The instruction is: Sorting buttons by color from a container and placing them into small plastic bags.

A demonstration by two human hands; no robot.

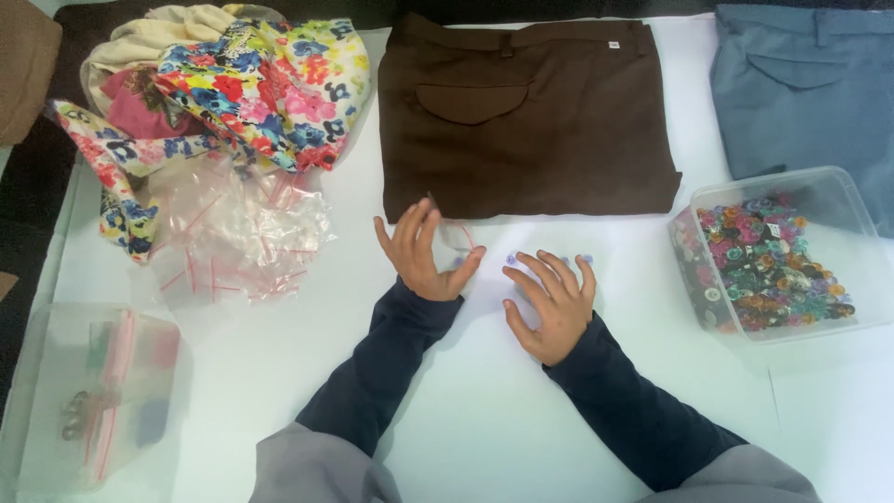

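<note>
In the head view, the left hand (421,253) rested on the white bench (484,410) with its fingers spread and raised a little, its thumb and fingertips touching a small clear zip bag (453,238) with a red seal strip that lay just beyond it. Whether the hand truly pinched the bag could not be told. The right hand (551,303) lay flat just beside the left, fingers spread, palm down on the bench. At its fingertips sat a few small bluish buttons (511,257), one just beyond the index finger and others near the outer fingers; they were too small to tell whether the fingers touched them.

Directly beyond both hands lay a folded pair of brown trousers (526,112), pocket flap up. Off to the right of the right hand stood a clear plastic tub (819,200) filled with many-coloured buttons, and beyond that tub lay folded grey-blue trousers (805,84). To the left of the left hand was a loose heap of empty clear zip bags (237,233), and beyond those a crumpled floral cloth (251,84). Nearer the person, far left, lay a frosted plastic pouch (98,391) holding small items.
</note>
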